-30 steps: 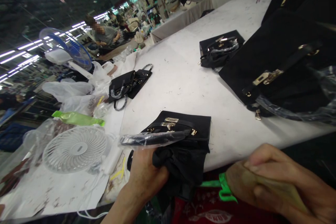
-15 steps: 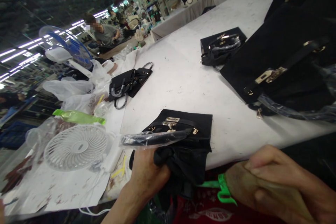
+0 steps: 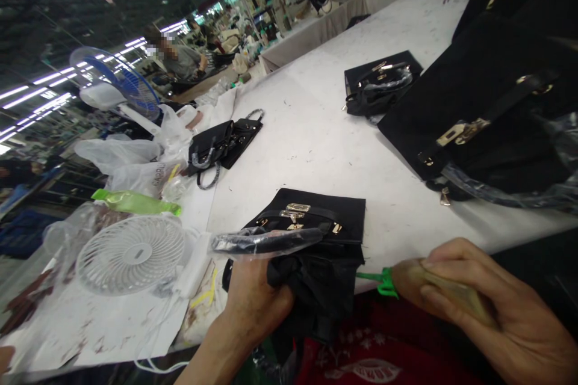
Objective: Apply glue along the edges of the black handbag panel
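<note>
A small black handbag (image 3: 316,216) with gold clasps lies at the near edge of the white table (image 3: 316,132), its plastic-wrapped handle (image 3: 266,242) sticking out to the left. My left hand (image 3: 253,304) is closed on the bag's dark near end, just under that handle. My right hand (image 3: 478,307) is at the lower right, its fingers wrapped round a tan object with a green plastic tip (image 3: 383,281) that points toward the bag.
A white fan (image 3: 130,254) lies on paper at the left, with plastic bags (image 3: 130,162) and a blue fan (image 3: 121,81) behind. Other black handbags: one mid-left (image 3: 223,144), one at the back (image 3: 379,81), a large one at the right (image 3: 492,96). People work in the background.
My right hand has risen a little and moved closer to the bag, bringing the green tip up to the table edge. My left hand and the bag have stayed put.
</note>
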Motion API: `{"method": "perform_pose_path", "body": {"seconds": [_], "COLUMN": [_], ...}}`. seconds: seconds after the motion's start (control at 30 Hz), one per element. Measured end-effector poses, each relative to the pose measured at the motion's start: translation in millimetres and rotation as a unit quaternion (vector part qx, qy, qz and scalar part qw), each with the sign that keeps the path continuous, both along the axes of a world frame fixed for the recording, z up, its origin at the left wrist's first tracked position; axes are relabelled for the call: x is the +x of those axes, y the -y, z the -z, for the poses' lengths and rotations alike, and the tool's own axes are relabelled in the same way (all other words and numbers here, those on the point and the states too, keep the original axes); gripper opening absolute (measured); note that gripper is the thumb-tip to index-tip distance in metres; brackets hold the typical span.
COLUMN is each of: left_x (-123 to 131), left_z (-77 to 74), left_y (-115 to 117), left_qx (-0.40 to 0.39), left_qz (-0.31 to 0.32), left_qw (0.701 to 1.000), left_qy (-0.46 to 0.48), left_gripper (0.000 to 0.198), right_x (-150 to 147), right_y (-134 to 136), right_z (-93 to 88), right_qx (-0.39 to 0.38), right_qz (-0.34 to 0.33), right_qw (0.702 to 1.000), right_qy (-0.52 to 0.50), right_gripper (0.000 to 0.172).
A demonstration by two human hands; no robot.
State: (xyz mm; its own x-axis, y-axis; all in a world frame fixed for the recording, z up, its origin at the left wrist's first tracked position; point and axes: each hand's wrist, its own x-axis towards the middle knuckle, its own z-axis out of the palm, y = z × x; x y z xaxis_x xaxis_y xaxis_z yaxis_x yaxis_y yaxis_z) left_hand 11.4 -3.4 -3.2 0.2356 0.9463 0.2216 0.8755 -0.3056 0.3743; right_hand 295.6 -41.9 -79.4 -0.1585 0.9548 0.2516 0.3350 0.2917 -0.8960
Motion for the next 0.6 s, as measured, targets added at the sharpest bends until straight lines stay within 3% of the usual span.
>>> {"method": "perform_pose_path", "body": {"seconds": [0.17, 0.27, 0.4, 0.5, 0.6], "left_x": [2.0, 0.2, -16.7, -33.9, -47.1], "left_z": [0.4, -2.4, -13.3, -25.0, -33.7], "left_y": [-2.5, -6.3, -15.1, -25.0, -34.4], "left_qx": [0.003, -0.005, -0.024, -0.041, -0.031], "left_qz": [-0.001, 0.001, -0.052, -0.097, -0.118], "left_qw": [1.000, 1.000, 0.996, 0.988, 0.981], "left_qy": [-0.008, 0.005, 0.065, 0.109, 0.151], "left_gripper": [0.021, 0.022, 0.025, 0.021, 0.020], "right_x": [-5.3, -17.2, -24.1, -19.0, -10.6], "right_y": [4.6, 8.5, 1.1, -4.2, -5.6], "right_z": [2.0, 0.0, 7.2, 22.5, 38.9], "right_qx": [-0.013, -0.113, -0.321, -0.391, -0.454], "right_qz": [0.007, 0.018, 0.040, 0.088, 0.162], "right_qw": [0.998, 0.976, 0.857, 0.790, 0.699], "right_qy": [-0.053, -0.185, -0.402, -0.463, -0.529], "right_gripper": [0.015, 0.009, 0.018, 0.020, 0.029]}}
